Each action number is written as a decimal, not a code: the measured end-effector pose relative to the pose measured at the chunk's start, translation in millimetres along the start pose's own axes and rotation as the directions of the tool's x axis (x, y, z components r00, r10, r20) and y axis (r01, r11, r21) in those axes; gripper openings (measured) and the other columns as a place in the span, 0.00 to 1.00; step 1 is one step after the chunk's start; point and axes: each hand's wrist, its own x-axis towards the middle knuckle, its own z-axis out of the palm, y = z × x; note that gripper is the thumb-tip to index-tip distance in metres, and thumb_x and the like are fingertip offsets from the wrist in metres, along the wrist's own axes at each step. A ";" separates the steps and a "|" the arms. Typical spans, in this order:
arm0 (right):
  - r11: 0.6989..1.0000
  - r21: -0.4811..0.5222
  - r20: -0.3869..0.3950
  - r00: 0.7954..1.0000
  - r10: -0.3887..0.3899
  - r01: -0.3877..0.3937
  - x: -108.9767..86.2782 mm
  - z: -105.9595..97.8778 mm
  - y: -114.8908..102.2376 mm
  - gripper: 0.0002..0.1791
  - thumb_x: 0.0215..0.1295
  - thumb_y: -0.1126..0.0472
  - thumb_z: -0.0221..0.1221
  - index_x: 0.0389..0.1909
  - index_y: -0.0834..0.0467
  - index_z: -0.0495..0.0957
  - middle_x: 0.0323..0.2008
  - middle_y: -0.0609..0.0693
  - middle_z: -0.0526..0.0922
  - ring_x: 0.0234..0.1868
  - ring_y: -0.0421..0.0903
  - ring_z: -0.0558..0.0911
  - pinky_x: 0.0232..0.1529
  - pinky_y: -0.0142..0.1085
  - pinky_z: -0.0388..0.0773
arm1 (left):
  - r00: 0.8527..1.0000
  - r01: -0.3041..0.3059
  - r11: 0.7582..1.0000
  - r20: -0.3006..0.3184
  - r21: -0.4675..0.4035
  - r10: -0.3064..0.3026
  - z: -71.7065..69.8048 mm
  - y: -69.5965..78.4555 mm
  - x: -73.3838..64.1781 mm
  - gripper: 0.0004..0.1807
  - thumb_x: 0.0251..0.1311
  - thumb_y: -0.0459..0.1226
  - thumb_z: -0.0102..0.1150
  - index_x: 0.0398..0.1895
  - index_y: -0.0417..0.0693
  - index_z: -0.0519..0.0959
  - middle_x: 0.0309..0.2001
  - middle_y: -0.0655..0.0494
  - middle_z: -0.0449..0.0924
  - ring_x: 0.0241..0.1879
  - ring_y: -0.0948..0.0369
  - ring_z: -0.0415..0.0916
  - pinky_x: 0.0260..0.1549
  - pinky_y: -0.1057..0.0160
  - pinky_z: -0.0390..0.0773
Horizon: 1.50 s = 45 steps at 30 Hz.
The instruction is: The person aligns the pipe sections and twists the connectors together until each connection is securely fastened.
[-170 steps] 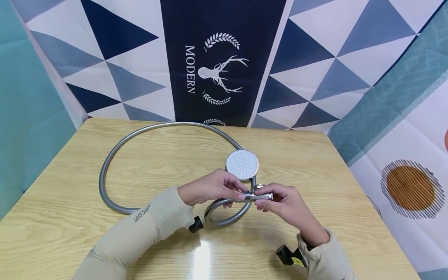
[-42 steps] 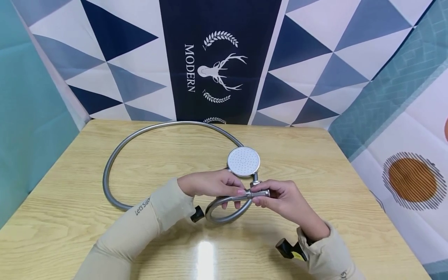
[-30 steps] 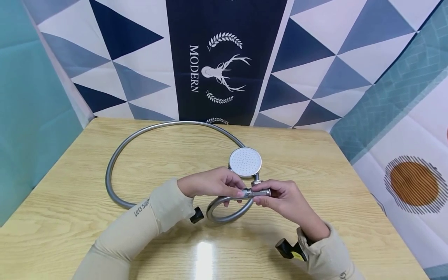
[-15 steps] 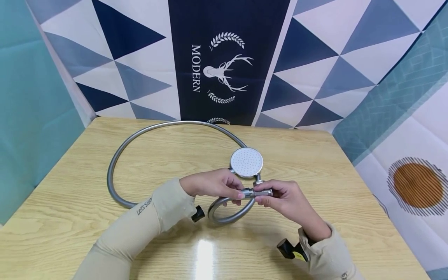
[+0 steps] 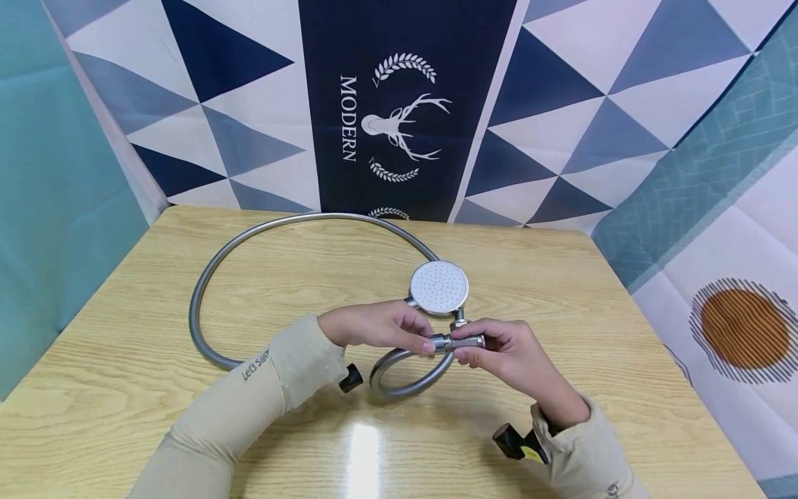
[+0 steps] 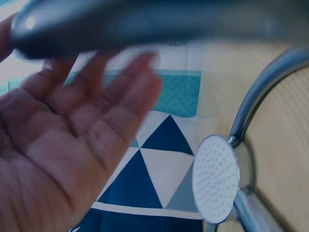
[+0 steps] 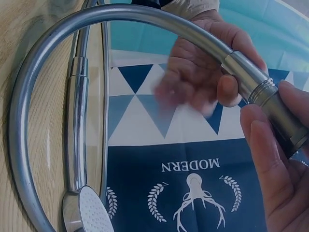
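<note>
A chrome shower hose [image 5: 206,284] curls over the table and rises in a small loop to the hands. My left hand [image 5: 386,326] pinches its metal end collar [image 7: 244,72] between thumb and forefinger, while the other fingers are blurred in the right wrist view. My right hand [image 5: 508,350] grips a short cylindrical metal connector [image 7: 285,118] with thumb and fingers. Collar and connector stand in line end to end, with a strip of thread [image 7: 263,92] showing between them. Just beyond them a round shower head [image 5: 439,287] lies with its white perforated face up.
The items are on a light wooden table [image 5: 299,443]. A patterned cloth [image 5: 249,104] hangs at its far edge, with teal fabric on the left side. Black camera mounts [image 5: 519,443] jut from the sleeves near the tabletop.
Both hands keep hold of collar and connector in nearly the same place. The left fingers beneath the hose shift and drop out of sight; the view drifts slightly.
</note>
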 end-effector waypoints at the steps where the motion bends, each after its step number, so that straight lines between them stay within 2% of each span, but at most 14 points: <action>1: 1.000 -0.004 -0.002 1.000 0.004 -0.004 0.1 0.1 -0.3 0.08 0.55 0.78 0.62 0.37 0.73 0.79 0.28 0.43 0.83 0.22 0.37 0.79 0.23 0.32 0.78 | 1.000 0.008 0.999 0.000 -0.033 -0.008 0.6 -0.1 0.1 0.09 0.67 0.30 0.50 0.37 0.28 0.77 0.29 0.56 0.78 0.31 0.66 0.73 0.34 0.69 0.74; 2: 1.000 -0.012 -0.006 1.000 0.007 -0.007 0.2 0.1 -0.6 0.08 0.55 0.78 0.62 0.37 0.73 0.79 0.28 0.43 0.83 0.22 0.37 0.79 0.23 0.32 0.78 | 1.000 0.019 0.998 -0.007 -0.056 -0.020 1.4 0.3 0.0 0.09 0.67 0.29 0.50 0.36 0.28 0.76 0.24 0.59 0.75 0.26 0.66 0.72 0.30 0.70 0.73; 4: 0.999 -0.026 -0.017 1.000 0.020 -0.020 0.2 0.0 -1.4 0.08 0.55 0.78 0.62 0.37 0.73 0.80 0.28 0.43 0.83 0.23 0.38 0.79 0.23 0.32 0.78 | 0.999 0.030 0.997 -0.040 -0.073 -0.033 3.5 1.1 -0.2 0.09 0.67 0.29 0.51 0.36 0.27 0.77 0.23 0.58 0.78 0.23 0.66 0.74 0.28 0.69 0.75; 8: 0.998 -0.038 -0.039 0.998 0.049 -0.050 0.0 -0.9 -3.5 0.08 0.55 0.77 0.63 0.37 0.73 0.80 0.28 0.42 0.83 0.23 0.38 0.80 0.23 0.32 0.77 | 0.987 0.047 0.999 -0.155 0.012 -0.045 7.8 4.8 -1.1 0.08 0.63 0.31 0.57 0.36 0.31 0.81 0.22 0.56 0.78 0.20 0.66 0.72 0.24 0.70 0.74; 10: 0.998 -0.032 -0.040 0.998 0.056 -0.057 -0.1 -1.5 -4.3 0.08 0.56 0.77 0.63 0.37 0.74 0.79 0.27 0.42 0.83 0.23 0.38 0.80 0.23 0.32 0.78 | 0.981 0.053 0.998 -0.187 0.046 -0.043 9.2 6.2 -1.7 0.08 0.63 0.32 0.59 0.37 0.32 0.82 0.22 0.55 0.78 0.21 0.66 0.73 0.24 0.70 0.74; 11: 0.998 -0.030 -0.040 0.998 0.055 -0.056 -0.2 -1.8 -4.7 0.07 0.56 0.77 0.63 0.37 0.74 0.79 0.27 0.42 0.83 0.23 0.38 0.80 0.23 0.32 0.78 | 0.982 0.050 0.998 -0.187 0.046 -0.040 9.3 6.2 -2.2 0.09 0.63 0.32 0.59 0.38 0.32 0.82 0.23 0.55 0.79 0.21 0.66 0.73 0.24 0.69 0.75; 13: 0.998 -0.021 -0.035 0.998 0.054 -0.055 -0.3 -2.4 -5.5 0.07 0.57 0.77 0.62 0.37 0.74 0.79 0.26 0.42 0.83 0.24 0.38 0.80 0.24 0.32 0.78 | 0.988 0.045 0.999 -0.147 0.004 -0.044 8.1 5.8 -3.6 0.11 0.67 0.32 0.54 0.41 0.30 0.80 0.26 0.54 0.80 0.21 0.66 0.74 0.25 0.68 0.75; 15: 0.998 -0.014 -0.028 0.998 0.054 -0.054 -0.3 -2.6 -6.3 0.07 0.57 0.76 0.62 0.37 0.74 0.79 0.27 0.42 0.83 0.24 0.39 0.81 0.25 0.32 0.79 | 0.995 0.041 0.997 -0.083 -0.069 -0.047 6.3 4.1 -5.0 0.13 0.71 0.32 0.48 0.43 0.28 0.78 0.27 0.53 0.81 0.21 0.66 0.73 0.25 0.68 0.76; 18: 0.999 -0.012 -0.018 0.999 0.051 -0.052 -0.8 -2.6 -5.6 0.07 0.57 0.76 0.62 0.37 0.74 0.79 0.28 0.42 0.83 0.24 0.39 0.81 0.25 0.33 0.79 | 0.996 0.080 0.982 -0.014 -0.173 -0.083 4.7 0.8 -3.8 0.15 0.73 0.31 0.42 0.46 0.23 0.74 0.27 0.54 0.81 0.20 0.66 0.73 0.24 0.69 0.75; 20: 0.999 -0.018 -0.015 0.999 0.046 -0.046 -1.4 -2.4 -4.8 0.07 0.56 0.77 0.62 0.37 0.73 0.80 0.29 0.42 0.84 0.24 0.39 0.81 0.24 0.33 0.79 | 0.995 0.094 0.974 -0.022 -0.206 -0.100 5.7 0.0 -2.3 0.14 0.72 0.30 0.44 0.46 0.22 0.74 0.27 0.56 0.80 0.20 0.67 0.73 0.23 0.70 0.75; 27: 1.000 -0.014 -0.019 1.000 0.020 -0.020 -2.7 -3.6 -3.2 0.08 0.56 0.77 0.63 0.37 0.71 0.80 0.31 0.41 0.84 0.23 0.38 0.80 0.23 0.32 0.78 | 0.984 0.103 0.964 -0.118 -0.245 -0.135 10.5 2.9 -0.4 0.11 0.66 0.27 0.52 0.45 0.24 0.75 0.27 0.57 0.79 0.20 0.66 0.73 0.24 0.70 0.75; 34: 1.000 0.012 -0.023 1.000 0.013 -0.013 -2.8 -4.5 -2.5 0.08 0.57 0.76 0.62 0.38 0.71 0.80 0.31 0.41 0.84 0.24 0.38 0.80 0.24 0.31 0.77 | 0.993 0.069 0.966 -0.079 -0.249 -0.091 9.8 1.8 1.2 0.14 0.68 0.28 0.50 0.51 0.25 0.74 0.28 0.55 0.79 0.20 0.65 0.73 0.26 0.69 0.76; 41: 1.000 0.006 -0.030 0.999 0.028 -0.028 -2.3 -4.0 -3.5 0.07 0.57 0.77 0.62 0.38 0.73 0.79 0.29 0.42 0.83 0.25 0.38 0.81 0.25 0.32 0.78 | 0.990 0.008 0.961 -0.132 -0.276 -0.047 11.6 0.2 1.7 0.13 0.64 0.25 0.53 0.49 0.21 0.74 0.27 0.57 0.79 0.21 0.66 0.73 0.26 0.69 0.76; 45: 1.000 0.007 -0.022 1.000 0.019 -0.019 -2.6 -2.4 -3.3 0.08 0.56 0.77 0.63 0.38 0.72 0.80 0.31 0.41 0.84 0.25 0.37 0.80 0.24 0.31 0.78 | 0.994 0.026 0.959 -0.091 -0.282 -0.054 9.1 -3.7 -0.5 0.13 0.69 0.27 0.47 0.49 0.22 0.74 0.30 0.55 0.80 0.22 0.65 0.75 0.27 0.68 0.77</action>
